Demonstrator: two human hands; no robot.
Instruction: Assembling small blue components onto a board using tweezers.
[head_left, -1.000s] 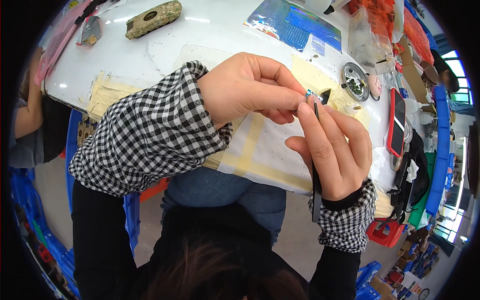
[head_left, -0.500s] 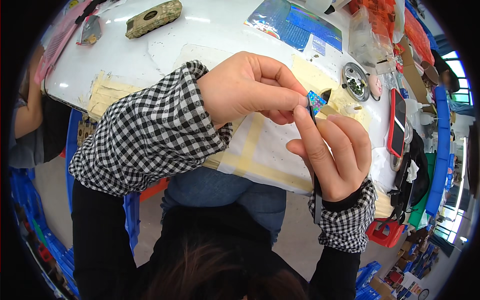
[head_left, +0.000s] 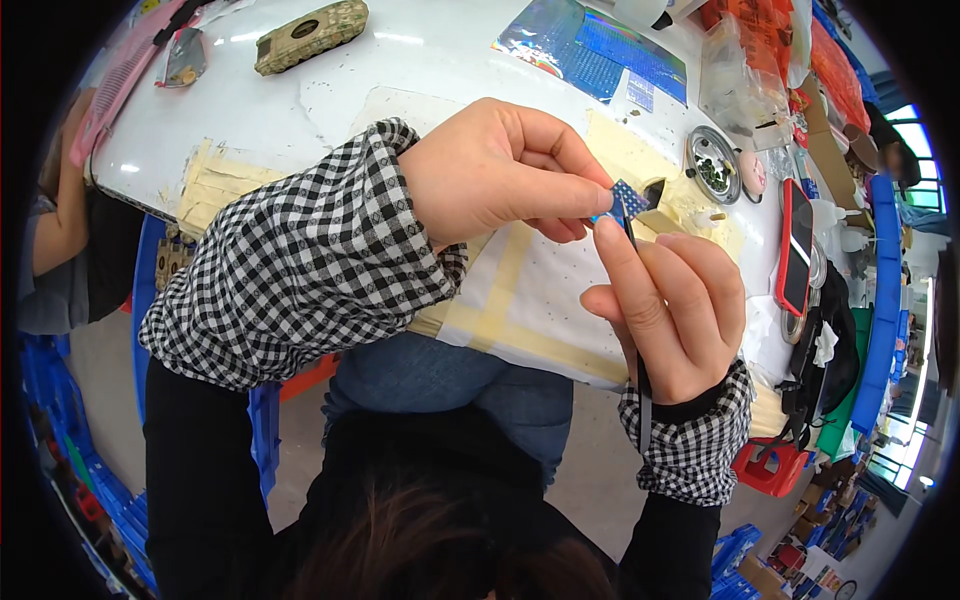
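Observation:
My left hand [head_left: 500, 170] pinches a small piece of shiny blue sticker sheet [head_left: 630, 198] with a dotted pattern between thumb and forefinger. Close beside it, my right hand [head_left: 675, 305] is closed around dark, slim tweezers [head_left: 643, 400], whose tips reach the sheet. The tail of the tweezers points down past the right wrist. Whether the tips grip a single dot is too small to make out. Below both hands lies a white work sheet [head_left: 515, 305] bordered with yellowish tape and sprinkled with tiny specks.
A camouflage model tank hull [head_left: 310, 38] sits at the far left of the table. Shiny blue sheets [head_left: 600, 45] lie at the back. To the right are a round dish of small dark green bits [head_left: 713, 172], a red-cased phone [head_left: 795, 245] and plastic bags [head_left: 745, 80].
The blue sheet piece has tilted in my left fingers, so its sheen went from bright to dark blue. The tweezers' tips have shifted slightly onto it.

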